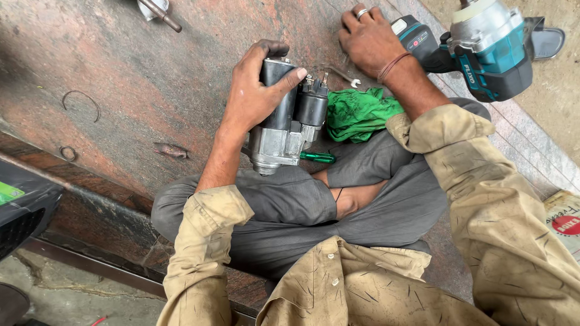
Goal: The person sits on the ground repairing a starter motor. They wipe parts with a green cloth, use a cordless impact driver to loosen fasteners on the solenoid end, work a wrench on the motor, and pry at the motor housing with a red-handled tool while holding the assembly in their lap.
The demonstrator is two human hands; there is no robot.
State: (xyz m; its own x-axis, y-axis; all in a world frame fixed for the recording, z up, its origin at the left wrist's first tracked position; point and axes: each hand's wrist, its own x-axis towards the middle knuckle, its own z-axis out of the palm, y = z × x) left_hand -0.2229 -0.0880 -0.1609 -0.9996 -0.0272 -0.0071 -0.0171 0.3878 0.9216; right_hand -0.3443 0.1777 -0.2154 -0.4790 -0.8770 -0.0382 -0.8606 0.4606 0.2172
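The grip of the left hand (254,90) is clamped around the dark cylindrical body of a starter motor (285,118), thumb across the front and fingers curled over the top, holding it upright with its silver nose housing just above the person's crossed legs at the edge of the reddish stone surface (151,78). The right hand (368,39) lies flat, fingers spread and holding nothing, reaching out over the surface towards a small open-ended spanner (343,75) that lies just beyond the motor's solenoid terminals. A crumpled green cloth (361,113) sits just right of the motor, and a green-handled screwdriver (318,157) lies below it, near the knee. A teal and black cordless impact wrench (483,48) rests beside the right wrist. Farther left on the surface lie a loose wire ring (81,102) and a small washer (68,153), well apart from the motor. By the look of it, the step in hand is steadying the motor while a tool is fetched; the next move would call for picking up the spanner cleanly and bringing it to the terminal nuts while the left hand's hold on the body stays firm against the turning force.
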